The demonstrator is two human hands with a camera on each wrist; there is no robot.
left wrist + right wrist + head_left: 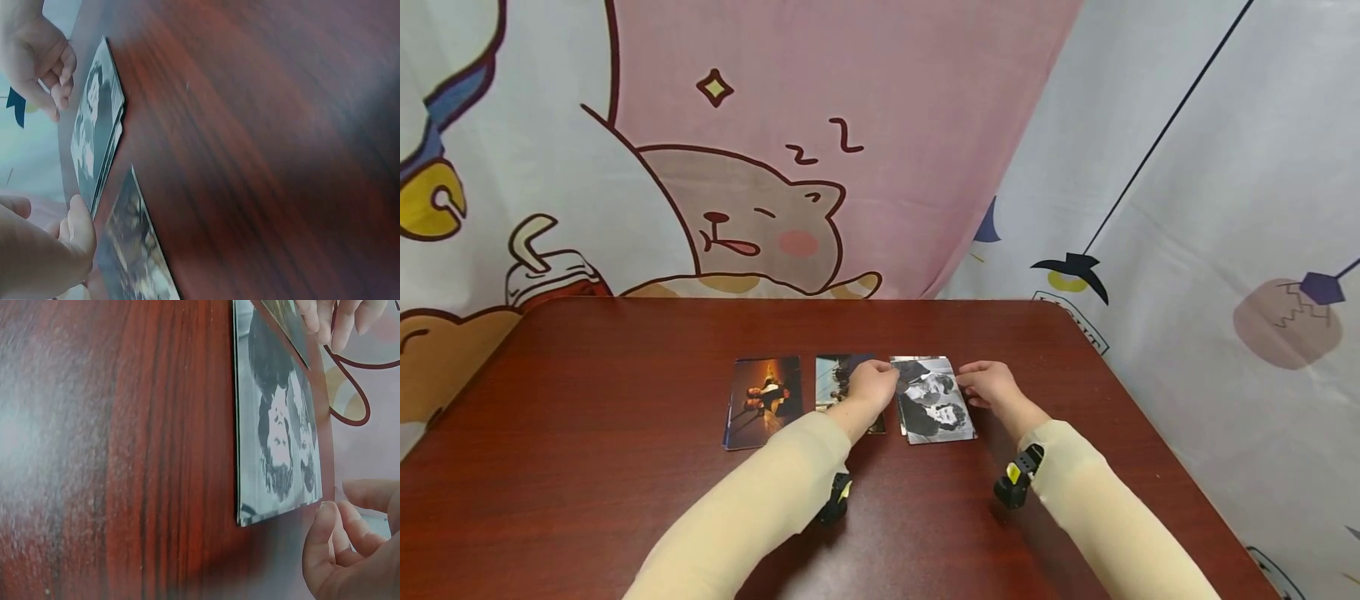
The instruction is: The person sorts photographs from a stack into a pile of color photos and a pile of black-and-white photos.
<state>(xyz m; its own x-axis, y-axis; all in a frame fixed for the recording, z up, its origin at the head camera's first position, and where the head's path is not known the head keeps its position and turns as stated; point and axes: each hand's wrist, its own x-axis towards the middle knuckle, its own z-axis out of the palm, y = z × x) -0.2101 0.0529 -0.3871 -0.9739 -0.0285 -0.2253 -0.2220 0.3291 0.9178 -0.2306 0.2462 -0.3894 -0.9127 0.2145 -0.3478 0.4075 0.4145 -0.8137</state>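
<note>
A small stack of photo cards, topped by a black-and-white picture of people (pixel 936 404), lies flat on the table between my two hands. At the stack's left edge is my left hand (pixel 871 386), its thumb right along the side of the cards in the left wrist view. My right hand (pixel 994 390) is by the opposite edge, fingers loosely bent, thumb tip close to the cards' border in the right wrist view. The stacked edges are slightly uneven. Beneath the left hand and wrist lies a second, colour photo card (pixel 831 379), partly hidden.
Further left lies another pile of photo cards (pixel 766 402), with an orange and dark picture on top. The reddish-brown wooden table (pixel 587 467) carries all the piles. Behind it hangs a cloth (pixel 925 100) printed with cartoon animals.
</note>
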